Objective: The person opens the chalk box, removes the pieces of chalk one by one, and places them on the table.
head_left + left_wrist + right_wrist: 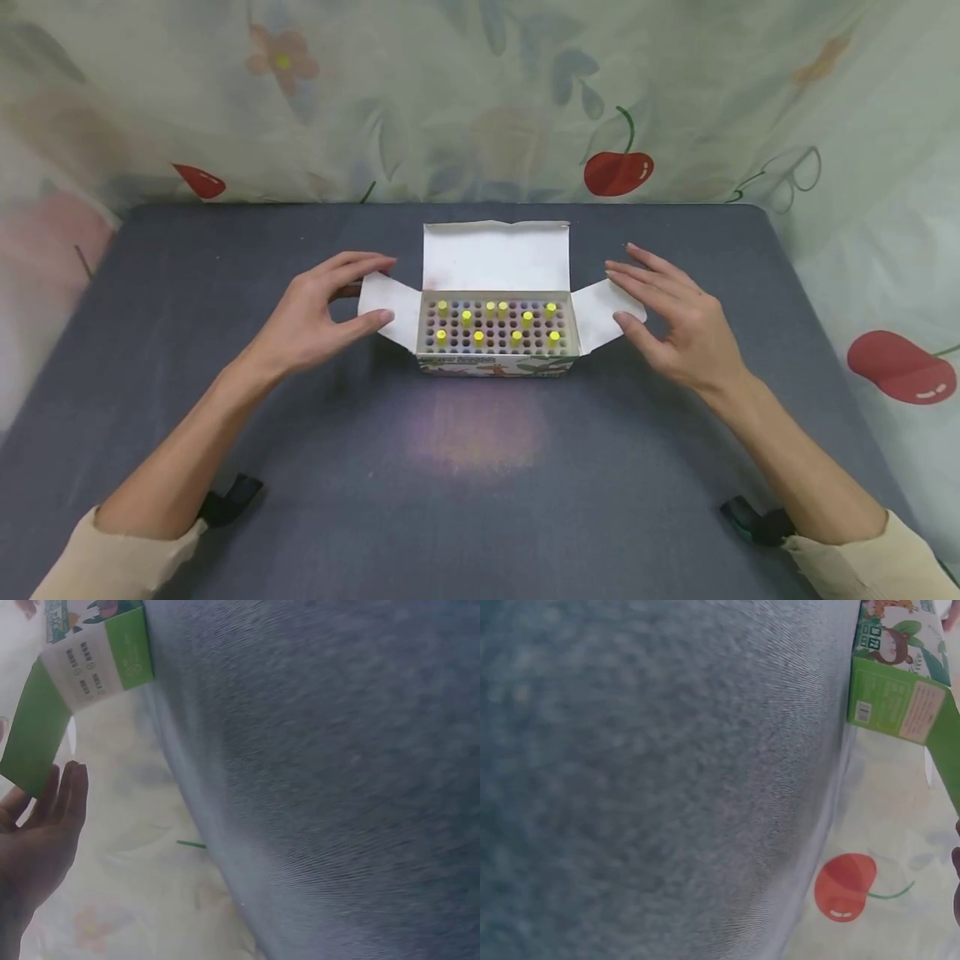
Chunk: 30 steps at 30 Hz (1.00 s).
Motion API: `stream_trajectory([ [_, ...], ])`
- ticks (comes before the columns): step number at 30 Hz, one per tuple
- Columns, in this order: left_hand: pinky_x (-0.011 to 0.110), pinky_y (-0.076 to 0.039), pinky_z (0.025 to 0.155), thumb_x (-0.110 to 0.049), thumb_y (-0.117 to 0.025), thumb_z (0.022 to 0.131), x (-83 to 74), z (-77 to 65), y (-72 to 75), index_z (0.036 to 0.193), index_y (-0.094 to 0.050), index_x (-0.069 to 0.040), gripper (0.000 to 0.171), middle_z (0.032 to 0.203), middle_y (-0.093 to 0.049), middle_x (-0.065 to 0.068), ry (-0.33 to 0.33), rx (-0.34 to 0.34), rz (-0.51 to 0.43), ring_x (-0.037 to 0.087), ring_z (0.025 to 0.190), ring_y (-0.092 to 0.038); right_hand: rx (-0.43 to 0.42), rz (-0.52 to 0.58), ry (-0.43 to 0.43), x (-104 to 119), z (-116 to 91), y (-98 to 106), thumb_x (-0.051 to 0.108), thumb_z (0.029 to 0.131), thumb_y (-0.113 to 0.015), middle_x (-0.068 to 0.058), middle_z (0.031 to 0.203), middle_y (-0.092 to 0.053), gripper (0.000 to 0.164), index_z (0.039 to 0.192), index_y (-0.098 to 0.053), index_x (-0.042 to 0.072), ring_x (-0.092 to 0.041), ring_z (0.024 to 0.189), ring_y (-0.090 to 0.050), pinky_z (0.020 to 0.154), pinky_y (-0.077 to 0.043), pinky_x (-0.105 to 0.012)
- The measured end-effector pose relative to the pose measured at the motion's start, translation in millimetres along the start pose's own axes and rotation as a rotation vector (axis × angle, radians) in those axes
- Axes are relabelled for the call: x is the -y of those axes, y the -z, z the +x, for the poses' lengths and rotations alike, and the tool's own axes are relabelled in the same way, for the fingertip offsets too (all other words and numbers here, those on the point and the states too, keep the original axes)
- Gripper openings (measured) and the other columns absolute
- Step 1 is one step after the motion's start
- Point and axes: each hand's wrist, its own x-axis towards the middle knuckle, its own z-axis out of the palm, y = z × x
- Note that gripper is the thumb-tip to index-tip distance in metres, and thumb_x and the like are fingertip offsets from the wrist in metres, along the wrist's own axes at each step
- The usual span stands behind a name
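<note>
An opened cardboard box (495, 366) stands on the table, its white lid (497, 257) raised at the back. Inside is a grid of small holes, with several short yellow sticks (478, 337) upright in some of them; their kind cannot be told. The left side flap (396, 307) lies between the thumb and fingers of my left hand (315, 310), the thumb over its face. My right hand (686, 333) is at the right flap (600, 313), fingertips and thumb at its outer edge. Green outer sides of the box (129, 649) show in the wrist views.
A dark grey cloth-covered table (480, 500) lies under the box. Behind it hangs a pale curtain (450, 100) printed with cherries and flowers. Black straps (231, 500) show at both cuffs.
</note>
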Motion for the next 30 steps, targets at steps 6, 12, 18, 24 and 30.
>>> stream_trajectory([
  [6, 0.045, -0.049, 0.098, -0.023, -0.077, 0.089, 8.0, -6.8, -3.7, 0.139, -0.060, -0.014, 0.053, 0.142, -0.051, 0.002, 0.015, 0.030, 0.066, 0.025, 0.127, -0.051, 0.036, -0.053, 0.045, -3, -7, -2, 0.043, 0.101, -0.053, -0.012, 0.117, -0.071, 0.051, 0.123, -0.070, 0.000, -0.033, 0.127, -0.055, 0.118, -0.034, -0.047],
  [12, 0.052, -0.044, 0.103, -0.028, -0.076, 0.090, 10.6, -8.5, -7.2, 0.139, -0.060, -0.008, 0.056, 0.149, -0.045, 0.005, 0.034, 0.085, 0.136, 0.029, 0.137, -0.042, 0.057, -0.070, 0.036, 0, -11, -4, 0.036, 0.099, -0.060, -0.012, 0.117, -0.071, 0.043, 0.120, -0.072, 0.001, -0.031, 0.123, -0.060, 0.118, -0.034, -0.046],
  [18, 0.057, -0.041, 0.106, -0.035, -0.073, 0.092, 9.4, -7.6, -9.7, 0.143, -0.054, -0.006, 0.062, 0.154, -0.041, 0.007, 0.069, 0.159, 0.187, 0.033, 0.143, -0.034, 0.113, -0.070, -0.069, 10, -14, -5, 0.011, 0.086, -0.072, -0.014, 0.120, -0.070, 0.040, 0.124, -0.070, 0.001, -0.033, 0.120, -0.061, 0.119, -0.034, -0.041],
  [24, 0.056, -0.035, 0.114, -0.041, -0.073, 0.091, 7.2, -7.7, -18.1, 0.148, -0.049, -0.007, 0.071, 0.158, -0.037, 0.006, 0.095, 0.202, 0.173, 0.026, 0.149, -0.025, 0.165, -0.088, -0.160, 19, -14, -10, 0.013, 0.090, -0.073, -0.012, 0.126, -0.067, 0.040, 0.128, -0.067, 0.003, -0.031, 0.124, -0.059, 0.115, -0.040, -0.041],
  [30, 0.055, -0.026, 0.119, -0.042, -0.072, 0.091, 4.9, -7.3, -23.0, 0.151, -0.042, -0.005, 0.076, 0.158, -0.034, 0.009, 0.098, 0.239, 0.171, 0.028, 0.149, -0.023, 0.221, 0.030, -0.310, 24, -19, -15, 0.016, 0.095, -0.069, -0.004, 0.138, -0.060, 0.042, 0.137, -0.062, 0.010, -0.027, 0.130, -0.054, 0.106, -0.046, -0.051],
])
